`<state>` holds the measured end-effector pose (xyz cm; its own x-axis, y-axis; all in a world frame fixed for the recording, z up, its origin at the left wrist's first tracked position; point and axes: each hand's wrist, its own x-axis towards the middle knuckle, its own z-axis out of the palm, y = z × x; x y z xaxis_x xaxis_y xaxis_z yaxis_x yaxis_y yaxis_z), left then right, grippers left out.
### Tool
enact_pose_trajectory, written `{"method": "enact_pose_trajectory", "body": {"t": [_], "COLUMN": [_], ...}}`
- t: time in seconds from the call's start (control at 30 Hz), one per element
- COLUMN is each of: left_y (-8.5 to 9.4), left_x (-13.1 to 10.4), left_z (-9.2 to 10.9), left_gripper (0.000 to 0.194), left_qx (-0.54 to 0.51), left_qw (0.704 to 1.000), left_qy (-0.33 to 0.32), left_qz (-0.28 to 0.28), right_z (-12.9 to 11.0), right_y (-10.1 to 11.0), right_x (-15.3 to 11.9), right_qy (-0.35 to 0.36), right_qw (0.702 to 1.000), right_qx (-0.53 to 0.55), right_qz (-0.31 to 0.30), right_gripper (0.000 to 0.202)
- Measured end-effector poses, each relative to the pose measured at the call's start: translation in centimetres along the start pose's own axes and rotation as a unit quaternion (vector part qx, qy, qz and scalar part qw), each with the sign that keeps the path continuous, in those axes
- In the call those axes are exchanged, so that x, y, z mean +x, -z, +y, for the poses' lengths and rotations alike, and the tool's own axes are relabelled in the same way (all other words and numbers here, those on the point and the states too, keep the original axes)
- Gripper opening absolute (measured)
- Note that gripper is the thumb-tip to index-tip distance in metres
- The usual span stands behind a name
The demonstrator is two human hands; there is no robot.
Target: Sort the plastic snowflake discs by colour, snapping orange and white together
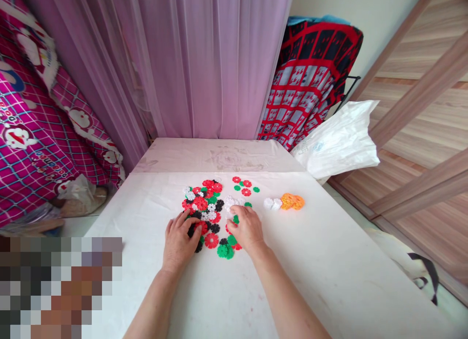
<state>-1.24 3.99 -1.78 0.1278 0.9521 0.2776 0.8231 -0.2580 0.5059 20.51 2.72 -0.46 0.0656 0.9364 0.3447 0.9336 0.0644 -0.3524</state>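
Observation:
A loose pile of plastic snowflake discs in red, black, white and green lies mid-table. Over the pile's left side rests my left hand (181, 236), fingers spread, with a red disc (201, 227) beside its thumb and index finger. My right hand (248, 231) is at the right side of the pile, thumb and index finger apart, a green disc (236, 219) between them. Its index fingertip is close to a cluster of white discs (231, 201); whether they touch I cannot tell. Overlapping green discs (225, 251) lie between the hands, near a red disc (211, 240). Both palms hide some pieces.
To the right on the white-covered table (310, 271) sits a joined row of white discs (272, 203) and orange discs (292, 201). Several red and green discs (246, 183) lie behind the hands. A white plastic bag (341, 139) hangs at the table's right rear edge.

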Motion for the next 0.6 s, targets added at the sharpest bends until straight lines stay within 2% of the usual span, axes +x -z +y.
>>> {"method": "enact_pose_trajectory", "body": {"t": [0.17, 0.27, 0.33, 0.6], "left_y": [0.0, 0.0, 0.0, -0.2], "left_x": [0.0, 0.1, 0.1, 0.0], "left_z": [0.0, 0.0, 0.0, -0.2], "left_gripper": [0.027, 0.026, 0.026, 0.028], "left_qx": [-0.001, -0.001, 0.000, 0.002], "left_qw": [1.000, 1.000, 1.000, 1.000], "left_qy": [0.003, 0.002, 0.004, -0.003], "left_qz": [-0.002, -0.003, -0.003, 0.000], "right_z": [5.8, 8.2, 8.5, 7.3], "right_y": [2.0, 2.7, 2.8, 2.3], "right_x": [-1.6, -2.1, -2.2, -1.9], "right_qy": [-0.078, -0.096, -0.093, -0.068], "right_qw": [0.992, 0.988, 0.989, 0.992], "right_qx": [0.000, -0.013, -0.017, -0.054], "right_qz": [0.101, 0.116, 0.113, 0.097], "right_gripper": [0.011, 0.010, 0.010, 0.010]}}
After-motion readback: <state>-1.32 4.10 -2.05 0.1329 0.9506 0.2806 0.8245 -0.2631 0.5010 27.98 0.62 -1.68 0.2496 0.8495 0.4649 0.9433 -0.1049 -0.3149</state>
